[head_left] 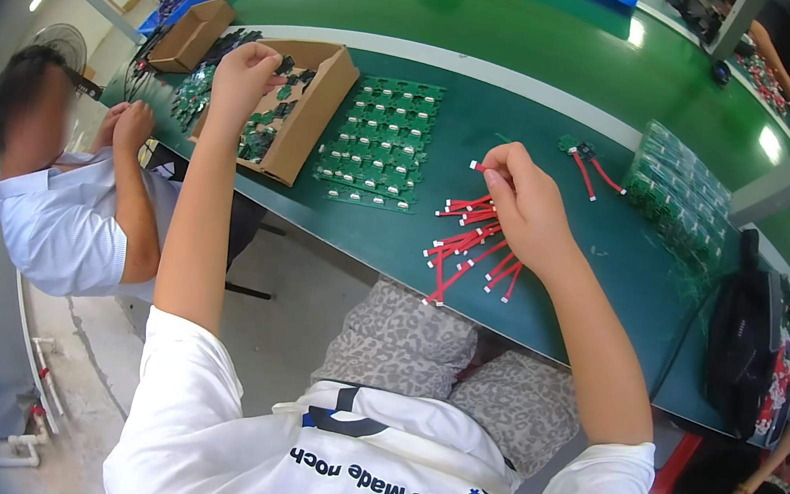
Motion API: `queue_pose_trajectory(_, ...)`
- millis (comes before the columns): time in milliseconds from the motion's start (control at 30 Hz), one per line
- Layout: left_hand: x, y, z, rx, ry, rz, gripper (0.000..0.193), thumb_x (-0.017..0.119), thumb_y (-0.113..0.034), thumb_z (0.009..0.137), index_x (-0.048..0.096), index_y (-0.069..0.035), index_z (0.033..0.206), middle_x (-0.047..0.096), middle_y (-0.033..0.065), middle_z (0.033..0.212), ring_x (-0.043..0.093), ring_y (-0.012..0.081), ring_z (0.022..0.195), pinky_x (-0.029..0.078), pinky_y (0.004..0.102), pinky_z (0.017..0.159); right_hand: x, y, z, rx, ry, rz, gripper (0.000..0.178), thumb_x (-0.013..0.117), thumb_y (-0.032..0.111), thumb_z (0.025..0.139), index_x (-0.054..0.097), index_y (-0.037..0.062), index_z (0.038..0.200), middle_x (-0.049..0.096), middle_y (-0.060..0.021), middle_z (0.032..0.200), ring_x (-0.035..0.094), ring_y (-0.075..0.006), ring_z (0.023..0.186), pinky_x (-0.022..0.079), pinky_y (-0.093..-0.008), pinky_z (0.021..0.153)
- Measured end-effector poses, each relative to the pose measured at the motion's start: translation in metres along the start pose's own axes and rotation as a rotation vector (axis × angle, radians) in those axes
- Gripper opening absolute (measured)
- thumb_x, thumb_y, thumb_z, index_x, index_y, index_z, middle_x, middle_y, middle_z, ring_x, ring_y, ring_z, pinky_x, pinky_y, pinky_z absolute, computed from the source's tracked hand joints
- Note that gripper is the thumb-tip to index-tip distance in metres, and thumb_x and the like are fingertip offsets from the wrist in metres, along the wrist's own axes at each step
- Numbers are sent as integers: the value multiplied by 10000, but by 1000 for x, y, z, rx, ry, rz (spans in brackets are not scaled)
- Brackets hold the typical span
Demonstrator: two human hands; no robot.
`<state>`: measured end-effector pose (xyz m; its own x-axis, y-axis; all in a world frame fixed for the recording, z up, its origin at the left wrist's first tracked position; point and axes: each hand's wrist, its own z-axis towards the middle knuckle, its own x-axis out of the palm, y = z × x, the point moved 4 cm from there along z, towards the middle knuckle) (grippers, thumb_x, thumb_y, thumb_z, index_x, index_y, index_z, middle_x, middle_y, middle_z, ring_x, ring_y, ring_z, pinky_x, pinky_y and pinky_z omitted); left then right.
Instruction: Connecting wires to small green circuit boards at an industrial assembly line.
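My left hand point(240, 82) is raised over a cardboard box point(325, 111), its fingers closed at the edge of a small dark circuit board point(286, 66). Inside that box lie more green and black circuit boards point(257, 139). Over the table, my right hand point(525, 205) pinches a short red cable, whose white connector point(476, 165) sticks out to the left of the fingertips. Just below this hand spreads a loose pile of red cables point(461, 246) with white plugs. Between my hands, green circuit boards with white connectors point(385, 135) lie in rows.
A board with red cables attached point(582, 158) lies right of my right hand. Farther right are stacked green panels point(682, 181) and a black bag point(744, 337). A co-worker point(86, 183) sits at the left, beside loose boards point(192, 95) and another cardboard box point(192, 35).
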<state>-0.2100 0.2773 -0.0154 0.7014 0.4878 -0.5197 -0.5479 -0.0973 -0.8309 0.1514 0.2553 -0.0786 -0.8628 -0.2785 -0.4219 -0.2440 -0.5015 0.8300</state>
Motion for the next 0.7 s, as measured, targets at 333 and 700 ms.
queue_pose_trajectory(333,159,-90,-59,-115,675,-942,188,582,-124,892,576,9,1025,650,105,934,668,206,817,539,294,731,-43,-23,9,27,-250,32,71,538,83,901,538,13,912,507,-54,651,462,-112,585,368,-262,546)
queue_pose_trajectory(700,252,-89,-82,-252,940,-1026,341,640,-13,797,568,18,1129,624,125,1057,611,199,955,494,320,886,-69,-47,12,109,-374,7,85,559,94,890,552,9,887,544,-53,663,494,-101,600,400,-251,556)
